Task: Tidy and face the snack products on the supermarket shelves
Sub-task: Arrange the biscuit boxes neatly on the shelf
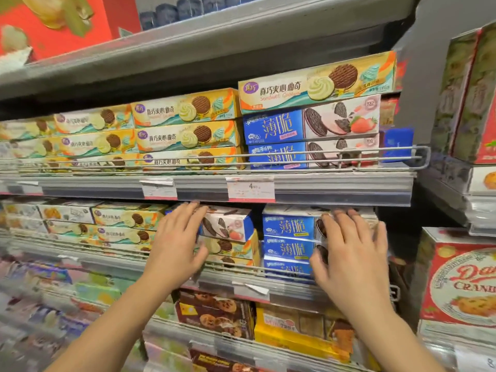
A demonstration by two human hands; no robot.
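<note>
A: Left hand (175,245) — state of the fingers?
B: Spread and nearly straight, laid flat against the skewed blue-and-pink box (228,224) on the middle shelf (295,289). Thumb tucked low near the yellow box (230,248) underneath. Touching, not gripping.

A: Right hand (351,251)?
B: Fingers (341,214) apart, lightly bent, resting over the pictured end of the blue stack (288,241). Tips reaching onto the top face of the uppermost box. Thumb down by the lowest box. No curl around anything; pressing or steadying only.

A: Position and heading of the skewed box?
B: Middle shelf, just left of the blue stack, sitting on yellow sandwich-cookie boxes. Long axis turned away from the shelf edge, one short end angled forward and to the right. Blue stack square to the front instead, long axes running left to right, three boxes high.

A: Upper shelf (335,187)?
B: Yellow boxes (188,130) in rows, lengthwise along the front. At the right, two blue boxes (311,138) with one yellow box (316,84) on top, behind a wire rail (349,157).

A: Hidden or unclear?
B: Left half of the skewed box behind the left hand. Right ends of the blue stack behind the right hand. Far-left products badly blurred. Price tag (251,188) mostly unreadable. Red cookie box (461,280) at the right cut off by the frame.
</note>
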